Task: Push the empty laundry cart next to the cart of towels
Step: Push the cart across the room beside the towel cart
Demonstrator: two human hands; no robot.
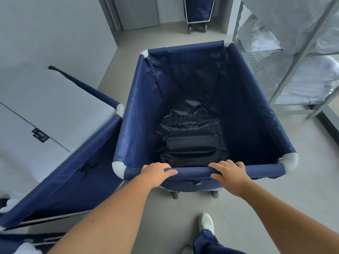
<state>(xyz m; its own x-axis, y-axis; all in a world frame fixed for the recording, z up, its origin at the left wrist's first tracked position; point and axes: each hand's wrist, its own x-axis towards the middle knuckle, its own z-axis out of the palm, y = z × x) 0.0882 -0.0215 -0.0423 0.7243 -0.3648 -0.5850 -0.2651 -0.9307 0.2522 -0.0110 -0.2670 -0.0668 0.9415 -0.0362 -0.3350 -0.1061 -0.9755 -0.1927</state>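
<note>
An empty navy fabric laundry cart on castors stands in front of me, its dark bottom bare. My left hand and my right hand both grip its near top rail, the left toward the left corner, the right toward the middle-right. To the left, touching the empty cart's left side, stands a second navy cart covered on top with flat white linen.
A metal shelving rack with stacked white linen stands at the right, close to the cart's far right corner. A third navy cart stands by the far wall. My white shoe is on the grey floor behind the cart.
</note>
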